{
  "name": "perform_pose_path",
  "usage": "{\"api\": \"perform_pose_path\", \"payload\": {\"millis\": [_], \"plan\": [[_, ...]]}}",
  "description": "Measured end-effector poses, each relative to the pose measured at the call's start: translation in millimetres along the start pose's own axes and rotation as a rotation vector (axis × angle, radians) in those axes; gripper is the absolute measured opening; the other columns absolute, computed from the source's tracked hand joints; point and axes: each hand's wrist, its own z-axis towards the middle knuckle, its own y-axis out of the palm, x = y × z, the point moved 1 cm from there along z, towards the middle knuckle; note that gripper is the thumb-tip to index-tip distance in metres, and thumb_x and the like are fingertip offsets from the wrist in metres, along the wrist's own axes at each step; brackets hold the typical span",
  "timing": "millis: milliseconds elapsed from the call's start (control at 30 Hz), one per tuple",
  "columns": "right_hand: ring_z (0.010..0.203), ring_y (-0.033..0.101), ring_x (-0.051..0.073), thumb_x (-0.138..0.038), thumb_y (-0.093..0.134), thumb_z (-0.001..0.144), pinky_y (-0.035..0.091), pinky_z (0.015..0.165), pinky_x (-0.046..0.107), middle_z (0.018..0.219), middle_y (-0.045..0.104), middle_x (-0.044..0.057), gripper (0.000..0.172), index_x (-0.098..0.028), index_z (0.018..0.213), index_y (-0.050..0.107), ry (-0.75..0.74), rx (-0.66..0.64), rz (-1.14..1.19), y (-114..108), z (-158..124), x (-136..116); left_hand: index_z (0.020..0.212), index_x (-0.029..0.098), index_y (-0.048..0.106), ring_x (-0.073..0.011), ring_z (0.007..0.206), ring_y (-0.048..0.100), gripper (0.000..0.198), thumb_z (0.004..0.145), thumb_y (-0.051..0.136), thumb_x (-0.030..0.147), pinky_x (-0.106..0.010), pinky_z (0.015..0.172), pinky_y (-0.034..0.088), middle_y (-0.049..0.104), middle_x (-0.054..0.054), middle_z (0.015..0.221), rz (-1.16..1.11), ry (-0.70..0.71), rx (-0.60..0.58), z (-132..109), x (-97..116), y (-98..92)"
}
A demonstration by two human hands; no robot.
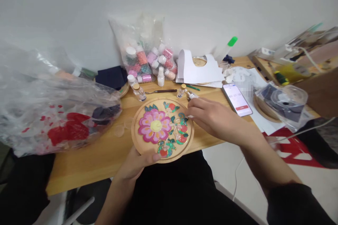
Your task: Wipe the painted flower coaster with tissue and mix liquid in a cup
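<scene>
A round wooden disc (137, 137) painted with a pink flower and red and green fruit lies at the near edge of the wooden table (100, 158). My left hand (136, 167) grips its near rim, thumb on top. Over the disc's right edge my right hand (208, 116) has its fingers curled together in a pinch, and what it holds is too small to make out. A small glass vial (181, 90) and a tube (191, 95) stand just beyond the right hand.
A corked bottle (139, 92) and a brush (161, 91) lie behind the disc. A bag of coloured jars (148, 59) leans on the wall. A large plastic bag (52, 112) fills the left. A phone (237, 99) and papers (198, 72) lie to the right.
</scene>
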Motion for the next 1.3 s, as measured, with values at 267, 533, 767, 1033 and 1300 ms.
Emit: {"api": "perform_pose_path", "payload": {"millis": [267,533,767,1033,1300], "plan": [[0.084,0.067,0.017,-0.016,0.055,0.095,0.053,0.072,0.029,0.091,0.069,0.005,0.009,-0.021,0.098,0.062,0.085,0.417,0.27,-4,-24,10,0.142,0.024,0.054,-0.0402,0.124,0.061,0.095,0.056,0.093,0.034,-0.052,0.107,0.049,0.072,-0.014,0.125,-0.014,-0.031,0.001,3,1,-1.0],[0.066,0.061,0.014,-0.034,0.068,0.086,0.049,0.061,0.029,0.079,0.069,0.001,0.012,-0.023,0.091,0.067,0.556,0.757,0.842,50,-42,4,0.141,0.027,0.054,-0.0369,0.13,0.058,0.088,0.061,0.091,0.033,-0.05,0.11,0.048,0.071,-0.009,0.128,-0.046,0.015,-0.044,14,0,4.6],[0.059,0.06,0.015,-0.049,0.071,0.078,0.049,0.056,0.029,0.071,0.069,0.001,0.029,-0.022,0.084,0.061,0.688,0.867,1.248,76,-43,-1,0.139,0.028,0.055,-0.0349,0.129,0.059,0.082,0.065,0.088,0.035,-0.049,0.111,0.047,0.073,-0.008,0.123,-0.024,0.029,-0.039,17,-7,-4.3],[0.055,0.056,0.014,-0.051,0.072,0.073,0.045,0.051,0.027,0.064,0.064,0.001,0.032,-0.021,0.074,0.058,0.727,0.904,1.347,83,-45,-1,0.139,0.027,0.056,-0.0333,0.124,0.063,0.08,0.066,0.088,0.03,-0.045,0.111,0.048,0.075,-0.008,0.12,-0.013,0.033,0.02,13,-9,-7.2],[0.055,0.053,0.012,-0.046,0.075,0.071,0.041,0.051,0.025,0.066,0.063,0.0,0.029,-0.021,0.076,0.06,0.718,0.878,1.402,82,-36,0,0.137,0.024,0.058,-0.037,0.127,0.06,0.078,0.065,0.087,0.033,-0.05,0.113,0.045,0.073,-0.011,0.123,-0.035,0.026,0.0,16,-11,-7.4]]}}
